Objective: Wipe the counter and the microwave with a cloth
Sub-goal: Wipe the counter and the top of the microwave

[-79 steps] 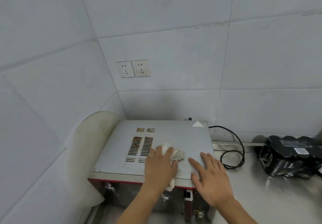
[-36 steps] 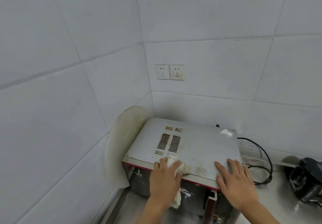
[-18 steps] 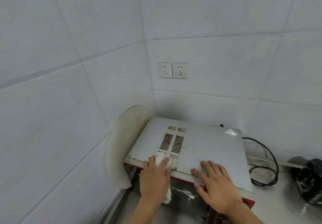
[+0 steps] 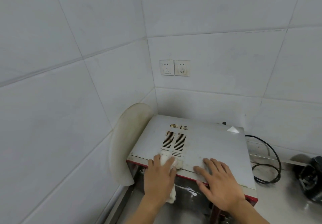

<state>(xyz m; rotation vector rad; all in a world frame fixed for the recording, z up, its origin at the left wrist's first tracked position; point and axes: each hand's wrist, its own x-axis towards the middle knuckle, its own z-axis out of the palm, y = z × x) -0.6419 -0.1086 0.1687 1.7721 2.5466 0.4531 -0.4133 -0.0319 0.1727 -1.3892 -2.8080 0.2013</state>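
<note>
My left hand (image 4: 159, 176) clenches the cloth (image 4: 171, 161) against the microwave (image 4: 205, 147) top's front edge, at six o'clock from the vents. It looks soft and limp, best bunched under the palm. My right hand (image 4: 220, 183) lies flat, fingers released, bracing.

You have no readable text, brand, label or number anywhere here. The nearest thing to a sign is a plain white triangle (image 4: 233, 129) at the back right corner of the microwave (image 4: 209, 147) top (it carries no lettering). The two wall sockets (image 4: 174, 67) are unmarked.
</note>
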